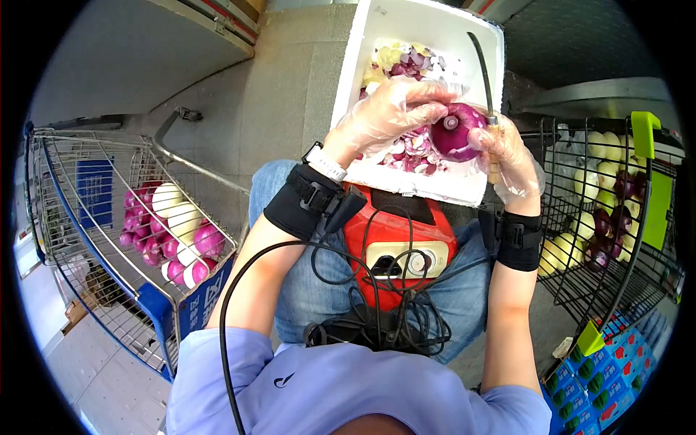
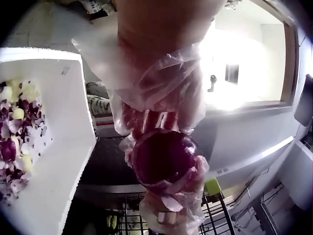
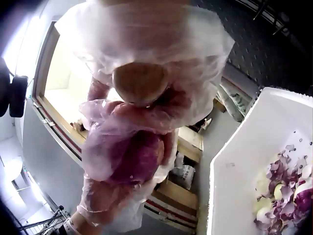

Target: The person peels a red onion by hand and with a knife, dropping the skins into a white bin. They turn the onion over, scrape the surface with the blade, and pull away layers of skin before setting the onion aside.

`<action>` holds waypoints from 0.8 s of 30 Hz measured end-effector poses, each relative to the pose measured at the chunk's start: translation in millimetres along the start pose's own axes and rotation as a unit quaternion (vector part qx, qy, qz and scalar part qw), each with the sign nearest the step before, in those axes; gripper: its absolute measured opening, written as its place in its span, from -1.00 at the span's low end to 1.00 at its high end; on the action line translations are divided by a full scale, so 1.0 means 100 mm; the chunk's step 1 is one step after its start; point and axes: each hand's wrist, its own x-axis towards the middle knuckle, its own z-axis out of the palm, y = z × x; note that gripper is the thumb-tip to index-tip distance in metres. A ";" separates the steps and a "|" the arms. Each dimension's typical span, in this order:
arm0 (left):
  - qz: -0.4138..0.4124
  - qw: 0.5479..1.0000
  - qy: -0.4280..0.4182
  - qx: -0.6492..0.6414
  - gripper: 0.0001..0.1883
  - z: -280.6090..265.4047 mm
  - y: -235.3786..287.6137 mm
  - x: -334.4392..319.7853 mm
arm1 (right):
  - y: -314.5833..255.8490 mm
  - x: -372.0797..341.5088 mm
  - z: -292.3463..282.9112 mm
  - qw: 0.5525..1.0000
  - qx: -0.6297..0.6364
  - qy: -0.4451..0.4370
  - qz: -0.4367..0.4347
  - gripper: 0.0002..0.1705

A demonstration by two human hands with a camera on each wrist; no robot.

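Note:
Both hands, in clear plastic gloves, are at a red onion (image 1: 455,134) above a white foam box (image 1: 464,190). My left hand (image 1: 391,112) holds the onion from its left side, fingers bent around it in the left wrist view. In my right hand (image 1: 513,156) is a knife (image 1: 480,65) with a thin dark curved blade pointing up and away. Its light handle (image 3: 141,82) lies in the right palm, while the right thumb and fingertips touch the onion's right side. Onion skins (image 1: 417,148) and peeled scraps lie inside the box.
A wire cart (image 1: 138,279) at the left holds red and white onions (image 1: 177,225). At the right, a black wire basket (image 1: 580,279) carries pale and dark red onions, with blue printed cartons (image 1: 602,388) below. A red device with cables (image 1: 399,250) sits between the knees.

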 end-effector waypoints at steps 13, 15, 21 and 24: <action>-0.106 0.980 -0.098 -0.137 -0.54 0.06 0.15 -0.08 | 0.00 -0.06 -0.10 0.997 0.080 0.008 0.012 -0.40; -0.131 0.976 -0.126 -0.118 -0.54 0.01 0.19 -0.07 | 0.02 -0.06 -0.13 0.996 0.085 0.012 0.017 -0.42; -0.074 0.993 -0.068 -0.055 -0.61 0.17 0.03 -0.12 | 0.09 -0.04 -0.26 0.996 0.074 -0.005 0.056 -0.51; -0.092 0.994 -0.053 0.009 -0.64 0.16 0.04 -0.10 | 0.06 -0.01 -0.19 0.997 0.053 0.000 0.061 -0.54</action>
